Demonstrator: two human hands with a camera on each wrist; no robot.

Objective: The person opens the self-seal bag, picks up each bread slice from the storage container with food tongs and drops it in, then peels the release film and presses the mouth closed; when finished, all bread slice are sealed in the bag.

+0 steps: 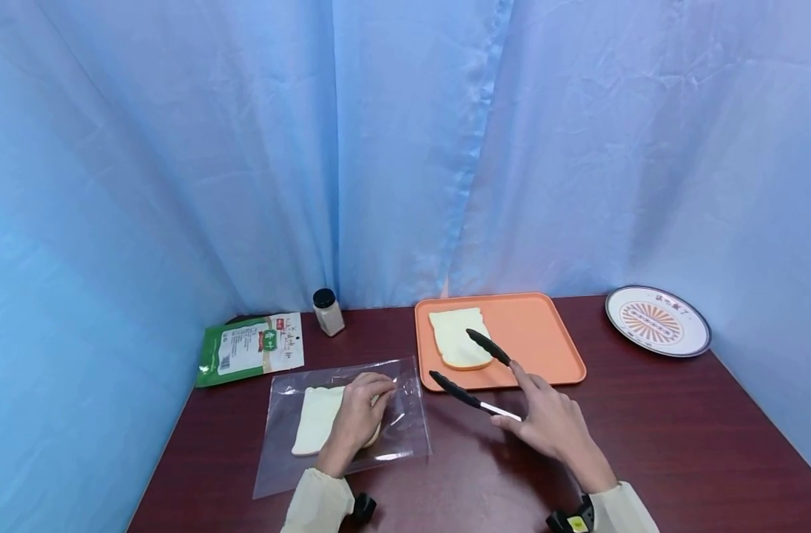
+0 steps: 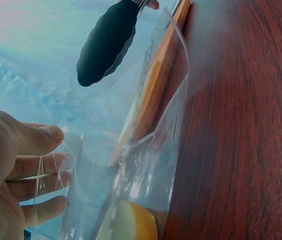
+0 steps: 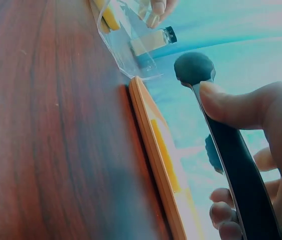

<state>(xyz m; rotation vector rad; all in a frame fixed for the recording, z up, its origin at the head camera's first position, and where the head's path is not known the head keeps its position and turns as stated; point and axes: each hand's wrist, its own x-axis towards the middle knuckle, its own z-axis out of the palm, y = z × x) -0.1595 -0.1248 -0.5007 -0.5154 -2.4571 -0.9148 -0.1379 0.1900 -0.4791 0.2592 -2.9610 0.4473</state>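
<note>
A clear plastic bag (image 1: 408,426) lies on the table at left with sliced bread (image 1: 317,418) inside it. My left hand (image 1: 364,411) is above the bag; in the left wrist view its thumb and fingers pinch the film near the raised opening. Right of it, my right hand (image 1: 553,422) holds black-tipped tongs (image 3: 236,165), the thumb along one arm and fingers about the other. The tong arms are spread, with nothing between their tips. A slice of bread (image 1: 453,334) lies on the orange tray (image 1: 542,337), partly behind the upper tong tip.
A green and white packet (image 1: 248,349) lies at the back left, near a small black-capped jar (image 1: 328,314). A patterned plate (image 1: 658,322) sits at the back right. Blue curtains (image 1: 405,148) hang close behind and beside the dark red table (image 1: 678,444).
</note>
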